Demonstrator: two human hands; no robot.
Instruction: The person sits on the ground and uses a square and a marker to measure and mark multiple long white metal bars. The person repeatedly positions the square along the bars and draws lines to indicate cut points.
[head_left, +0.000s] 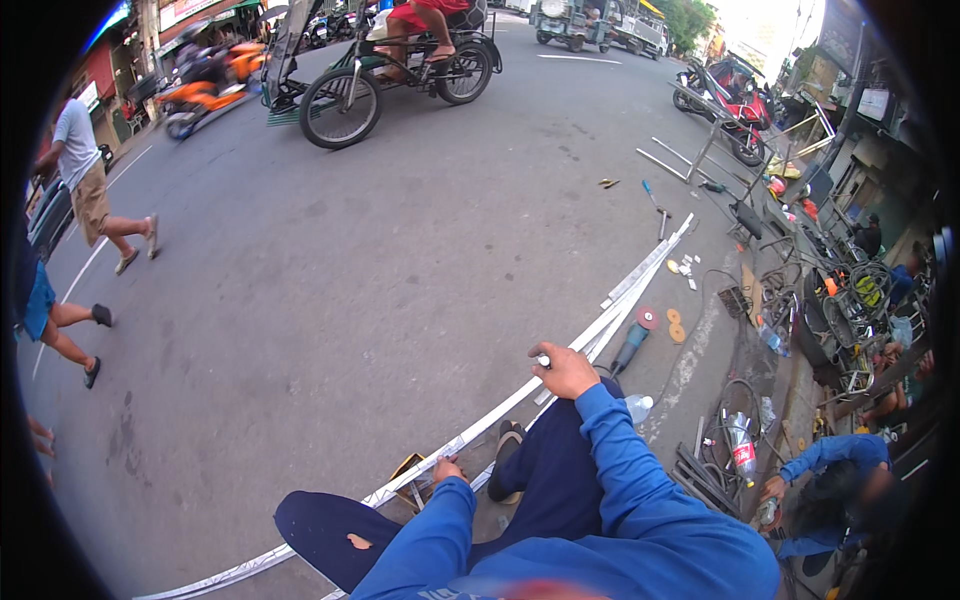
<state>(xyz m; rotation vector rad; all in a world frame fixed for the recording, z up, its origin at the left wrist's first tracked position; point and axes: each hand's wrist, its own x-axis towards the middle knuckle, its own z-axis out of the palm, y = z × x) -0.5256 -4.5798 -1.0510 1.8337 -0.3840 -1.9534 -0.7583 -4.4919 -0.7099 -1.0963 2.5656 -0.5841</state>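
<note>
Long thin white bars (pixel 510 402) run diagonally across the road surface in front of me, from the lower left up to the right. My left hand (pixel 449 469) is closed at the near edge of one bar, its fingertips partly hidden. Farther along, my right hand (pixel 568 374) is curled above the bars. A small light-coloured piece (pixel 543 361) shows between its thumb and fingers; its kind is unclear. To the right of that hand lies an angle grinder (pixel 632 344) with a reddish disc, beside two tan discs (pixel 676 326).
A clear plastic bottle (pixel 638 406) lies by my knee. Cables, scrap and a bottle with a red label (pixel 742 446) line the right edge, where another person (pixel 838 480) works. Pedestrians (pixel 80 170) walk at left; a pedal tricycle (pixel 400 75) and a red motorcycle (pixel 735 105) are beyond.
</note>
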